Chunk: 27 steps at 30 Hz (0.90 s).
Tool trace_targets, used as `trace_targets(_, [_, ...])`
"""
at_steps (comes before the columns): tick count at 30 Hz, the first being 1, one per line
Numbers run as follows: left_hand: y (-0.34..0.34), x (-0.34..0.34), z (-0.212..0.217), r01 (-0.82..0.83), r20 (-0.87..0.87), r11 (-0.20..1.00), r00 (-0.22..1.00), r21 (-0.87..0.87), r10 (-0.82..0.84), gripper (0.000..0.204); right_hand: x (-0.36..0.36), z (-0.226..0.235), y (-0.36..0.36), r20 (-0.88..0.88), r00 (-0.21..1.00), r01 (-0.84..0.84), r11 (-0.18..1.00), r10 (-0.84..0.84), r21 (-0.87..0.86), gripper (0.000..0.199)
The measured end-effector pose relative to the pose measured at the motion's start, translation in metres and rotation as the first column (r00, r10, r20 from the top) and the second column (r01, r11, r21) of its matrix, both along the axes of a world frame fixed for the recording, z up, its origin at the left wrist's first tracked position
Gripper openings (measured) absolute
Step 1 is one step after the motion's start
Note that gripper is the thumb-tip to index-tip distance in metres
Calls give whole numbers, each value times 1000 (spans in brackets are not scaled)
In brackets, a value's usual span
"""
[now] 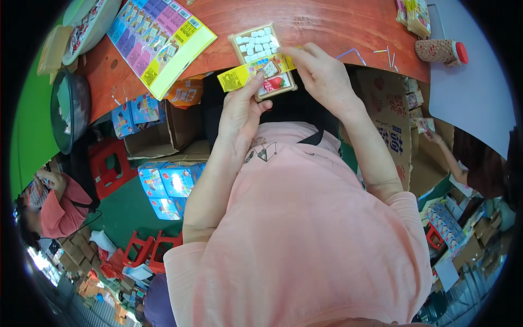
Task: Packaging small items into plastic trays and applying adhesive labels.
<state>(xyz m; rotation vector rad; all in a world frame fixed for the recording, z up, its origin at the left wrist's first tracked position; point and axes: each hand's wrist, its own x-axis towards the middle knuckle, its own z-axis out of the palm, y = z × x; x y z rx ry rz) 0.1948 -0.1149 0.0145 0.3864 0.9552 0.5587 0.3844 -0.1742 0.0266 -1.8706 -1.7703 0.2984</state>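
Observation:
My left hand [242, 109] is closed around a small cream plastic tray [292, 87], thumb lying on top of it. Rows of white cube-shaped pieces [256, 46] fill the tray's far part, and a strawberry picture [275, 83] shows at its near end. Slantwise across the tray's middle lies a yellow printed label strip [234, 79], its left end sticking out past the edge. My right hand [322, 76] has its fingers bent together at the strip's right end, by the tray's right side. The exact contact of those fingertips is partly hidden.
On the red-brown table, a colourful label sheet [158, 43] lies left. A red-lidded jar [441, 52], thin sticks [389, 57] and stacked packets [417, 19] are right. Blue boxes [169, 185] and red stools [111, 166] stand below left. People sit at both sides.

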Motion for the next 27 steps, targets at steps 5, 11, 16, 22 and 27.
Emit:
trace_targets(5, [-5,-6,12,-56,195,996,980,73,41,29,-10,8,-5,-879,453,56,989,-150,-140,54])
trace_targets(11, [0,4,22,-49,180,979,984,196,13,37,-30,12,-1,-984,164,178,983,-71,-41,76])
trace_targets(16, [-5,1,29,-97,-101,978,988,183,117,24,-25,13,2,-953,300,327,942,-32,71,78])
trace_targets(22, [-17,0,40,-64,-271,768,914,637,301,21,-26,12,4,-939,339,318,946,-53,62,78])
trace_targets(27, [-4,7,37,-41,-194,918,973,395,127,30,-36,15,0,-961,275,272,961,-32,46,80])
